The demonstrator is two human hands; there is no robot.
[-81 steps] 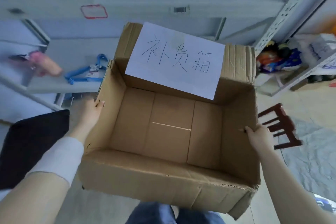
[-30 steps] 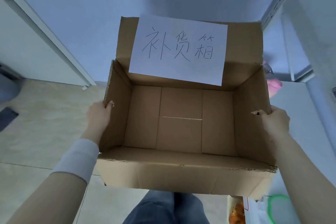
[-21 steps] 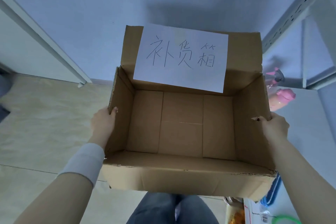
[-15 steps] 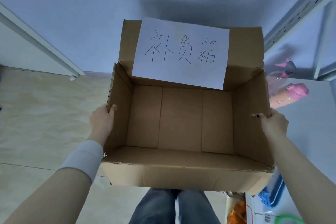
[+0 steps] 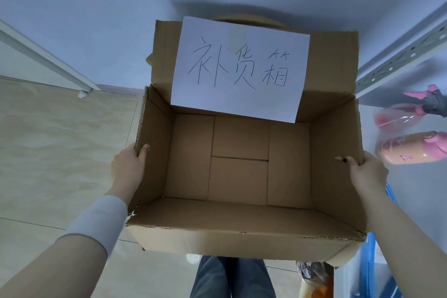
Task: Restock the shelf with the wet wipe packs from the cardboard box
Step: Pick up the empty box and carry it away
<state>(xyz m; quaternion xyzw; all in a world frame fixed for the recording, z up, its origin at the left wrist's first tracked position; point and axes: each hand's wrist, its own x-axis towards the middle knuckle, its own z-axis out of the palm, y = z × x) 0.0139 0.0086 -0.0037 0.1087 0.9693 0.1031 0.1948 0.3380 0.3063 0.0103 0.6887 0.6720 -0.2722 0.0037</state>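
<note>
Carrying the box in the air above the floor, open side up. Left hand clamped on the box's left wall, one fingertip hooked over the rim, palm against the outside. Right hand gripping the right wall likewise, fingertips curled over the rim into the box. Nothing but bare cardboard inside: no wipe packs anywhere in the box. None to be seen either on the bit of shelf right of the box. Whereabouts of the packs: cannot tell. Probably emptied, then, with only the putting-down of the box left to do.

To do that well:

- Hold both walls evenly and level. Soft when empty, and apt to twist under a one-sided squeeze.
- Mind the torn near-left corner; no pulling there.
- Mind also the two bottles lying just right of the box, close to the right hand. Swing away from them, not across.
- Look round the raised far flap with its paper, a screen against anything beyond the box.
- Lower straight down onto the floor left of the box, away from the legs under its near wall.
- Let go only after feeling the bottom flat on the floor, both hands together.
</note>
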